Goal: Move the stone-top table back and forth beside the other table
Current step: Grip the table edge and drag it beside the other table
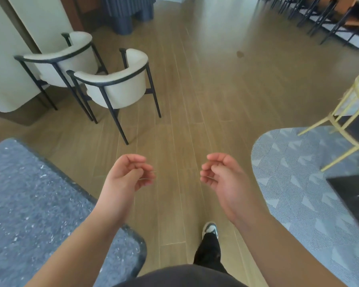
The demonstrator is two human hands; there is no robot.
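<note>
Grey speckled stone — the stone-top table (39, 204) fills the near left, its rounded dark edge just beside the left forearm. Both hands hang over the wooden floor (195, 100), touching nothing: the left hand (129, 175) and right hand (220, 177) face each other, fingers loosely curled and holding nothing. Far left stand two cream chairs (112, 85); at right, a patterned rug (298, 193) under a gold-legged table (344, 121) — only partly in view.

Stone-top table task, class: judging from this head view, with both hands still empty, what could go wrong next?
1. Neither the left hand nor the right hand touches the stone-top table; a hasty grip may slip.
2. A push forward could hit the nearer white chair.
3. The foot stands near its corner.
</note>
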